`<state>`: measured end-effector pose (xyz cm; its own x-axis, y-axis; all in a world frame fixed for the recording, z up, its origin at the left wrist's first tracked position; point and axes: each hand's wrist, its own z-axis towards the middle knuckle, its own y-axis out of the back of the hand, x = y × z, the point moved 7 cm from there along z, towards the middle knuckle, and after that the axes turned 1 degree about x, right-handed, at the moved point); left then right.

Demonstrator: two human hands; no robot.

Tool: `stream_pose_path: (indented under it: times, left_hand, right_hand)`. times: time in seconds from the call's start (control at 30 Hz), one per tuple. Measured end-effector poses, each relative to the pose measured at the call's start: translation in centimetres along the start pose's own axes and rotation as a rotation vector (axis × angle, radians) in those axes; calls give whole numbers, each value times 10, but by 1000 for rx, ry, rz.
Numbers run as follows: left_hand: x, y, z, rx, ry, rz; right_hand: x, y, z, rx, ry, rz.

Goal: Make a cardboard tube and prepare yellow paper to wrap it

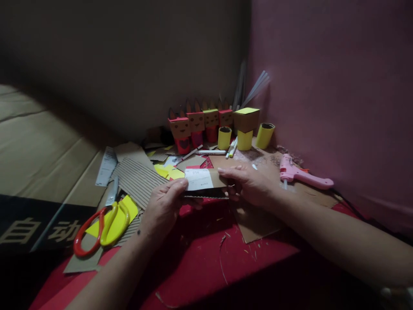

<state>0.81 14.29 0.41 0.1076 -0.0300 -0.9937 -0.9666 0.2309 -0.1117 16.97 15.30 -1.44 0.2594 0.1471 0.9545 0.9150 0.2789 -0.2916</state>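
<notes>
Between my two hands is a folded strip of brown cardboard (219,178) with a white printed label (198,178) on its upper face. My left hand (164,204) pinches its left end, thumb on the label and fingers beneath. The right end is gripped by my right hand (250,183), whose thumb lies on top edge and fingers curl under. Corrugated edges show along the strip's near side. Below my right hand a flat piece of cardboard (254,224) lies on the red surface (206,254).
Scissors with red and yellow handles (102,226) lie left on yellow paper and corrugated scraps (138,176). A pink glue gun (303,176) lies right. Behind stand several cardboard figures (180,129), yellow tubes (265,137) and markers (211,152). A large carton (38,163) leans at left.
</notes>
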Motion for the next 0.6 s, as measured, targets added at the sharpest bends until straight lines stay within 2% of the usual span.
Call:
stream_pose_path:
  times: [0.07,0.17,0.23,0.3,0.33,0.37,0.43,0.5,0.6]
  left_hand:
    - [-1,2,0,-44,18,17]
    - [-4,4,-1,-102,23,8]
    - [-6,2,-1,-90,26,-26]
    - [-9,-2,-1,-67,29,-60]
    - [-10,-3,-1,-66,30,-73]
    - [-11,-3,-1,-73,35,-78]
    - [-11,-3,-1,-88,53,-87]
    - [-9,-4,-1,-77,65,-108]
    - [-6,-4,0,-49,63,-136]
  right_hand:
    - [15,9,-6,-83,46,-98]
    - [54,31,-31,-230,276,-361]
    - [74,55,-56,-391,405,-658]
    - [83,81,-81,-587,487,-1061]
    - [82,93,-90,-668,472,-1286]
    - [77,106,-96,-730,400,-1484]
    - [57,132,-99,-727,156,-1751]
    - [41,147,-99,-665,33,-1849]
    - [32,155,-98,-663,45,-1864]
